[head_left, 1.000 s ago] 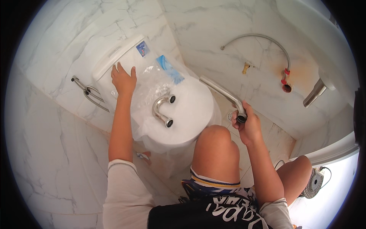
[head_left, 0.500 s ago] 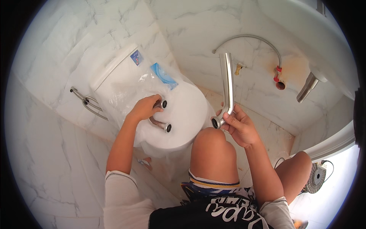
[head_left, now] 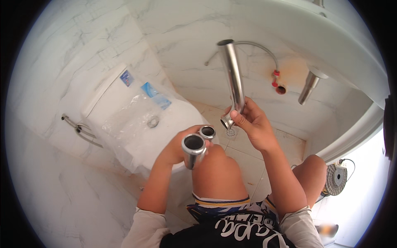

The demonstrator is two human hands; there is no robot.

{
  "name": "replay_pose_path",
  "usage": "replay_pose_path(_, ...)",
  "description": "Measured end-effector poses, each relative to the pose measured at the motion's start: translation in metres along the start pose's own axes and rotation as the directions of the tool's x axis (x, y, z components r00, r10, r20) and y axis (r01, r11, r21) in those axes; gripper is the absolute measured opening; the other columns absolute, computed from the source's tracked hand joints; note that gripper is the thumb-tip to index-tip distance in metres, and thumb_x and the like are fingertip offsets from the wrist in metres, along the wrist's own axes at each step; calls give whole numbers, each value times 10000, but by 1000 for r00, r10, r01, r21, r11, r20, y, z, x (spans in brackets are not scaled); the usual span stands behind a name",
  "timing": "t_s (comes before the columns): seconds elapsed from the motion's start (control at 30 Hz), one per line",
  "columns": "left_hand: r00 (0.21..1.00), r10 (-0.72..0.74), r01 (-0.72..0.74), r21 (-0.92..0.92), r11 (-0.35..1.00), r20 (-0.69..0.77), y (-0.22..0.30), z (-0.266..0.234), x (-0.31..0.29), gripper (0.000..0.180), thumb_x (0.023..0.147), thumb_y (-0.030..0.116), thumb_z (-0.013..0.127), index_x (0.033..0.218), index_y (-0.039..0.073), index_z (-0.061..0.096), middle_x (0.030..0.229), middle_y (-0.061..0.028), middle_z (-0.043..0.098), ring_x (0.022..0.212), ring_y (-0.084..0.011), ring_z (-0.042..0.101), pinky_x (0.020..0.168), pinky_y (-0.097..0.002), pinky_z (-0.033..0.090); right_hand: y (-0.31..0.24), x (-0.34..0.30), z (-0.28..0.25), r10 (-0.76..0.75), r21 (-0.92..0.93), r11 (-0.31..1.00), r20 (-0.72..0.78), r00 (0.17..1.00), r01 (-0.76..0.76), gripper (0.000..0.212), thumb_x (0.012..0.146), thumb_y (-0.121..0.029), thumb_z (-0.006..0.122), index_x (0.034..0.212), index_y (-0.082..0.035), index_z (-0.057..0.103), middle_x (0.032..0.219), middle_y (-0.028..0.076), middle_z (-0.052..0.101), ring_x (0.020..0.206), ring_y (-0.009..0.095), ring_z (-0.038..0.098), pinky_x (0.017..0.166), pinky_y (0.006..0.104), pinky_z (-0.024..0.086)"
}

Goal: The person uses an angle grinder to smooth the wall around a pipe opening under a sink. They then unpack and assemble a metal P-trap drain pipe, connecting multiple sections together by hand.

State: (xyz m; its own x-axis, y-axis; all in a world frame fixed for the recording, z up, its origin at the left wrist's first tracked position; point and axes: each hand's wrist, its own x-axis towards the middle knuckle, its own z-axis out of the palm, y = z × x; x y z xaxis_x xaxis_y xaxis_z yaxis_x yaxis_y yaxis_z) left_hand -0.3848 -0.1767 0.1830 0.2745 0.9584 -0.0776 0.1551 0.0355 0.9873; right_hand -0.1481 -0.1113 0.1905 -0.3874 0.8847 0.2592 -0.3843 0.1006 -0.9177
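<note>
A curved chrome drain pipe (head_left: 192,151) with two open ends turned up toward me is in my left hand (head_left: 175,146). That hand is closed round it, just above my knee and over the front of the toilet lid. My right hand (head_left: 254,126) grips the lower end of a long chrome pipe (head_left: 235,80) with a bend at its bottom. Its straight part stands nearly upright, the open top away from me, and its short bent end points to the left. The two pipes are apart.
A toilet (head_left: 182,111) under clear plastic stands at left, a coiled hose (head_left: 82,129) beside it. On the wall are a braided hose (head_left: 264,48) and a rusty drain opening (head_left: 281,89). A tailpiece (head_left: 308,89) hangs under the basin (head_left: 351,49). A floor drain (head_left: 231,132) lies below.
My left hand has lifted the curved pipe off the toilet lid and brought it right and toward me. The long pipe in my right hand has tilted, showing its open top.
</note>
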Motion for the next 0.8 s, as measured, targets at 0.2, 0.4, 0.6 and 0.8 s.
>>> replay_pose_path(0.2,977,184,-185,1,983,-111,8,81,15,466,918,191,733,1307,11,551,1010,-42,660,827,-97,607,749,-257,502,-41,-14,-31,26,-286,957,-86,996,-50,504,869,-216,802,1181,75,534,923,72,667,832,101,640,721,250,519)
replay_pose_path(0.4,966,237,-195,302,933,-107,22,109,18,495,909,121,741,1332,-16,521,940,-22,641,823,-42,562,712,-202,465,-48,-31,-39,-46,-322,947,-135,990,0,623,828,-172,820,1259,96,459,932,89,670,860,119,640,749,263,525)
replay_pose_path(0.6,911,411,-400,193,896,-21,11,124,33,491,946,195,706,1345,-16,513,954,-40,624,810,-76,578,722,-211,475,-52,-47,-54,-16,-342,938,-210,978,-58,725,820,-118,778,1380,107,376,974,101,650,898,141,625,777,274,508)
replay_pose_path(0.8,936,351,-346,-147,927,8,-5,136,36,456,979,217,659,1340,-3,488,964,-66,638,727,-95,548,687,-238,468,-50,-54,-56,-104,-592,806,-148,984,-4,657,869,-157,690,1392,94,383,873,59,633,795,118,601,715,267,486)
